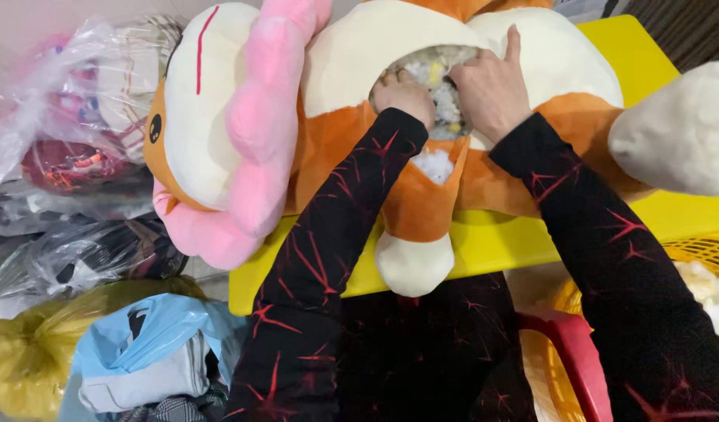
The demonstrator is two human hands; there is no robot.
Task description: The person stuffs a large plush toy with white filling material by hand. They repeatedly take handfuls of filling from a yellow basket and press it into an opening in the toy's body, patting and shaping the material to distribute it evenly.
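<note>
You are working on a large orange-and-cream plush animal toy [352, 117] with a pink fabric mane, which is lying across the yellow plastic bench [492, 242] right in front of you, its head toward your left and its back seam gaping open near the top of the view. Judging by its look, it is going to handle as bulky but light, soft all over and quick to sag or fold wherever you lift it, so the firmest places to take hold are probably the fabric edges around the opening or a thick limb. The white clumped stuffing [445, 86] showing in the opening seems loose and likely to spill or cling.

Your left hand [405, 95] is curling into a loose fist at the lower edge of the opening, knuckles up and fingers tucked down into the stuffing; whether it is gripping a clump is hidden. Your right hand [492, 86] is lying partly spread, palm down, fingers pressing on the stuffing and the cream fabric at the opening's right edge, with one finger pointing upward.

An orange woven basket [703, 254] holding more white filling is sitting at your right.
</note>
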